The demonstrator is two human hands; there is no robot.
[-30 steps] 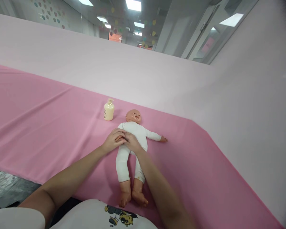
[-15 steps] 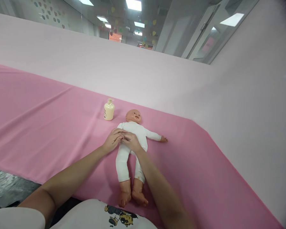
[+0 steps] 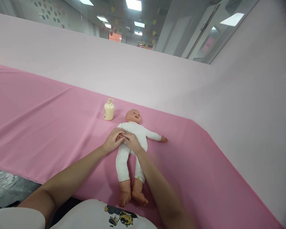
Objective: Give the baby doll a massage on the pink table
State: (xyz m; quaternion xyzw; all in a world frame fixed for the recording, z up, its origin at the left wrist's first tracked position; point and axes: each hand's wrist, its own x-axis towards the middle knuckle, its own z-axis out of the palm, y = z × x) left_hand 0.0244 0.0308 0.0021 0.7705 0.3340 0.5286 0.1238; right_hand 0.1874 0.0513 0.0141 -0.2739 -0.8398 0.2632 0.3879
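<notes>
Head view: our left hand point(image 3: 112, 141) and right hand point(image 3: 131, 141) clasp the supine doll's point(image 3: 133, 133) hand, bottle point(image 3: 109, 110) beside it.

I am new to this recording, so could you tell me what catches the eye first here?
A baby doll in a white suit lies on its back in the middle of a pink cloth. The left hand and right hand meet over the doll's near arm, beside its chest. A cream bottle stands upright just beyond, left of the doll's head.
</notes>
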